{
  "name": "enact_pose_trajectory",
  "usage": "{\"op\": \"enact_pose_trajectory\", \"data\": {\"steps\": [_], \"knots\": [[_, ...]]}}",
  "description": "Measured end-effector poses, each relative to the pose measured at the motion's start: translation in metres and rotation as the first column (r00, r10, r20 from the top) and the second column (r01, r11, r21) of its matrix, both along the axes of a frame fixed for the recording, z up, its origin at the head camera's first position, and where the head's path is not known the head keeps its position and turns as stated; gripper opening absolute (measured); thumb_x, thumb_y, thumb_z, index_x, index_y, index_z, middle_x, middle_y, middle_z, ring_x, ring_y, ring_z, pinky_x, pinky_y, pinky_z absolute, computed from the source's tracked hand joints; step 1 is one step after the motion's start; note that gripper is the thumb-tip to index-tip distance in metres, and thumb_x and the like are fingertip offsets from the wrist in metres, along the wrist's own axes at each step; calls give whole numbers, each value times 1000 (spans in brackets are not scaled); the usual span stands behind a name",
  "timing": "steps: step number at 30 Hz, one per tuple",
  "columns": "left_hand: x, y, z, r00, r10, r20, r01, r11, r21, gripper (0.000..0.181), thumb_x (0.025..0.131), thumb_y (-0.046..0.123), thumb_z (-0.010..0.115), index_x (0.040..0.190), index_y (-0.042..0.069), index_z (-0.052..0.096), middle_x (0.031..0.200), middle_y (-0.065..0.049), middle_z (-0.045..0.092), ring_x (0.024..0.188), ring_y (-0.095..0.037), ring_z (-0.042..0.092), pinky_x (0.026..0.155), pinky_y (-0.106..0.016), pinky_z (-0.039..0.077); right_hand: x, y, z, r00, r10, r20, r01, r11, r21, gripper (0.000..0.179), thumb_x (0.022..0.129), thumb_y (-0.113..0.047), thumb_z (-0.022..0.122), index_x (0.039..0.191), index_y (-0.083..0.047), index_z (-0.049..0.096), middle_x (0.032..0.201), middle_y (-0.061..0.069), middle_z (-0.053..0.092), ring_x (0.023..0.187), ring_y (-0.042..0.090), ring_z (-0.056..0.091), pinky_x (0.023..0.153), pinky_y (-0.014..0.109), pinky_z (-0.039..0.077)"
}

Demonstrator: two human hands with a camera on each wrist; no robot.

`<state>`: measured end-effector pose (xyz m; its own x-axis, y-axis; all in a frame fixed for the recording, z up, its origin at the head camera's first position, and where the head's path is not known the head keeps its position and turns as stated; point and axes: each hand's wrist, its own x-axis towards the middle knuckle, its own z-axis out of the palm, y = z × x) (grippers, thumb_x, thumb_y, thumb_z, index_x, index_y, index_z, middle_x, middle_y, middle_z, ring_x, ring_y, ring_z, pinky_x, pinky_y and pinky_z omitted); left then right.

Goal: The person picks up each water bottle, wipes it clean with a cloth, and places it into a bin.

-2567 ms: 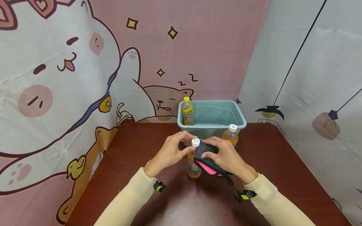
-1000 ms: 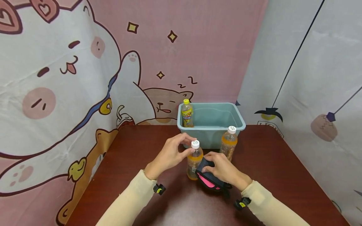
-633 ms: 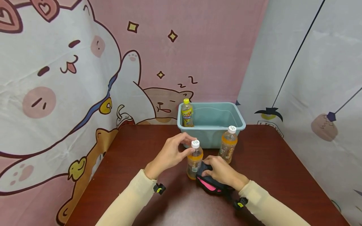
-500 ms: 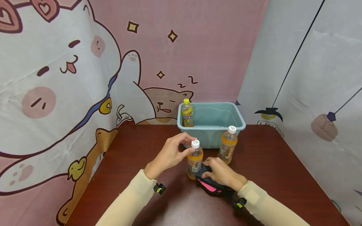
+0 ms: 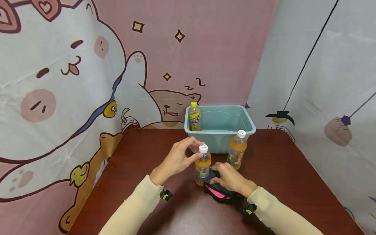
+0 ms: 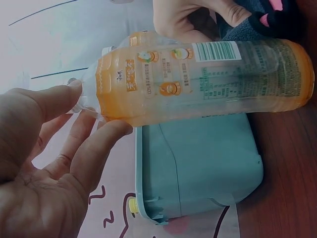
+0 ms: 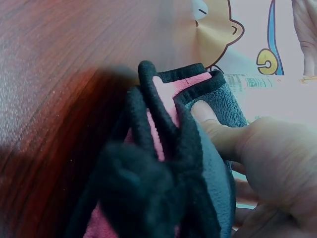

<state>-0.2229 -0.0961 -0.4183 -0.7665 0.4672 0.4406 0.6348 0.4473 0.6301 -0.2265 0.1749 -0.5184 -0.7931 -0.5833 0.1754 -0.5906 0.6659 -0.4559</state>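
Note:
A clear plastic bottle [image 5: 202, 166] with an orange-banded label and white cap stands upright on the table. My left hand [image 5: 177, 158] pinches it round the neck, just below the cap; the left wrist view shows thumb and fingertips [image 6: 111, 130] about the neck. My right hand [image 5: 232, 178] grips a folded cleaning cloth [image 7: 213, 144], dark grey with pink inside and black edging. In the head view the cloth lies against the right side of the bottle's lower part, close above the table. Fingers behind the cloth are partly hidden.
A second orange-labelled bottle [image 5: 237, 151] stands to the right, just in front of a light blue bin [image 5: 211, 142]. Inside the bin's left end is a yellow-capped bottle [image 5: 194, 117]. The dark red table [image 5: 147, 147] meets a printed cloth backdrop [image 5: 205, 49] behind.
My right hand has brought the cloth down from near the cap to the bottle's lower part. In the last half second it has hardly moved. The left hand keeps its pinch on the neck.

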Motion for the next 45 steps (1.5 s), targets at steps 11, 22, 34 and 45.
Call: {"op": "enact_pose_trajectory", "data": {"steps": [11,22,34,45], "knots": [[-1,1,1,1000,-10,7,10,1000,7,39,103,15,91,138,16,73,134,-3,83,119,-24,83,109,-41,70,0,1,1,1000,-18,-18,17,1000,-23,51,93,-21,102,132,6,83,130,18,86,122,34,85,105,52,70],[-1,0,1,1000,-11,-2,11,1000,8,38,104,15,91,137,16,73,135,-2,82,118,-23,83,109,-41,70,1,2,14,998,-26,-57,23,998,-54,52,92,-21,102,133,4,83,127,13,87,119,27,84,103,49,71],[-1,0,-1,1000,-4,17,4,1000,1,38,104,16,90,138,16,73,135,-1,82,118,-18,81,109,-39,69,5,2,37,989,-50,-137,32,991,-126,45,93,-21,101,130,-1,86,124,9,88,111,23,84,90,40,71],[0,-1,-2,1000,-9,9,9,1000,9,38,103,14,91,137,16,73,136,-2,83,119,-19,82,109,-40,70,9,5,65,985,-52,-165,20,982,-190,47,92,-15,101,135,-2,84,124,8,87,101,15,78,82,28,66]]}}
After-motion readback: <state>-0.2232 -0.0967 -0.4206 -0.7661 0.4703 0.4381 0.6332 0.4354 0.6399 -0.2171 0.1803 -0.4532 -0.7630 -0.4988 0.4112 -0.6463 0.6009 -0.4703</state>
